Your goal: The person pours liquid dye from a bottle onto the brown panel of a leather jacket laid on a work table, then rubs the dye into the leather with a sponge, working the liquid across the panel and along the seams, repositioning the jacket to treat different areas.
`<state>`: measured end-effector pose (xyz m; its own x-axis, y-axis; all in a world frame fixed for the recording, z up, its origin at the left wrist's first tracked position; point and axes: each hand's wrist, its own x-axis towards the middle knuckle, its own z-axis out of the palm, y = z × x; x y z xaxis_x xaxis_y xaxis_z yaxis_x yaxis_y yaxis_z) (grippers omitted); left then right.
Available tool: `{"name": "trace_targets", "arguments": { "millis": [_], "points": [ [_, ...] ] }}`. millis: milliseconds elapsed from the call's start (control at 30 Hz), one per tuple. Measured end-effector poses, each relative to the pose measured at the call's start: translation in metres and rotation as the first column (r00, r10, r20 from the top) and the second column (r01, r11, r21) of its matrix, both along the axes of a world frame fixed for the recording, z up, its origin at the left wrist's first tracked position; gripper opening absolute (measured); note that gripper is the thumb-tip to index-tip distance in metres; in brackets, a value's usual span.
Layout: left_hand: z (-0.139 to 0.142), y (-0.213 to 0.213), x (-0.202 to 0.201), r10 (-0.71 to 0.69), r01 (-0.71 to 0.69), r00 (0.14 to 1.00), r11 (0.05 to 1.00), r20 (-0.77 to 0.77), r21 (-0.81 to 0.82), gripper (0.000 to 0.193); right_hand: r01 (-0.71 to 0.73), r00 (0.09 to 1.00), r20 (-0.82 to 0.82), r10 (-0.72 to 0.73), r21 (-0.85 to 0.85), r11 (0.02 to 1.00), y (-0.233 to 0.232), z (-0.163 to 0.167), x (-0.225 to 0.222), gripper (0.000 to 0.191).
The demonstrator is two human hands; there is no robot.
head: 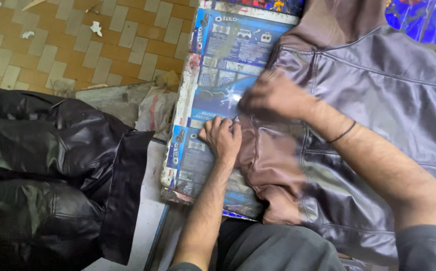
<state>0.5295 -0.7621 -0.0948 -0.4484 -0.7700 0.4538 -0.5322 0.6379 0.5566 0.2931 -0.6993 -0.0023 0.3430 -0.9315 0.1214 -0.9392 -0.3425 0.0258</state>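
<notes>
Item one: brown leather jacket (378,115), spread flat over most of the work board (228,65), its body reaching the board's right and near edges; I see a lighter brown flap (265,160) of it folded out toward the board's left edge. Item two: left hand (222,138), knuckles up, fingers curled together and pressing down where the flap's edge meets the board, near the middle of the board's left side. Item three: right hand (273,95), just beyond the left hand and over the jacket's edge; blurred; I cannot tell how its fingers are set; a thin black band (342,133) circles its wrist. Item four: the board itself, faced with blue printed wrapping, worn along its left edge. Item five: black leather jackets (52,165), heaped well left of the board. Item six: tiled floor (77,45), beyond the heap, strewn with paper scraps (96,27).
</notes>
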Motion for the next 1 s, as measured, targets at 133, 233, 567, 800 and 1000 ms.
{"name": "trace_targets", "arguments": {
  "millis": [133,233,567,800,1000],
  "points": [
    [0.001,0.000,0.002,-0.023,0.023,1.000,1.000,0.008,-0.002,0.021,0.051,0.988,-0.136,-0.067,-0.123,0.991,-0.009,-0.003,-0.018,0.036],
    [0.001,0.000,0.002,-0.030,0.030,1.000,1.000,0.006,0.006,0.022,0.277,0.920,-0.201,-0.337,-0.275,0.920,-0.005,-0.001,-0.043,0.038],
    [0.003,0.001,0.002,-0.047,0.047,0.999,0.999,-0.014,0.007,0.017,0.402,0.913,0.172,-0.370,-0.221,0.889,0.069,-0.024,0.009,0.044],
    [0.002,0.003,0.001,-0.052,0.052,0.998,0.999,-0.020,0.004,0.018,0.693,0.712,0.107,-0.694,-0.269,0.669,0.105,-0.035,0.013,0.039],
    [-0.002,0.003,-0.001,-0.056,0.055,0.998,0.998,-0.023,-0.019,0.015,0.323,0.941,0.005,-0.338,-0.304,0.896,0.103,-0.038,-0.009,0.037]
  ]
}}
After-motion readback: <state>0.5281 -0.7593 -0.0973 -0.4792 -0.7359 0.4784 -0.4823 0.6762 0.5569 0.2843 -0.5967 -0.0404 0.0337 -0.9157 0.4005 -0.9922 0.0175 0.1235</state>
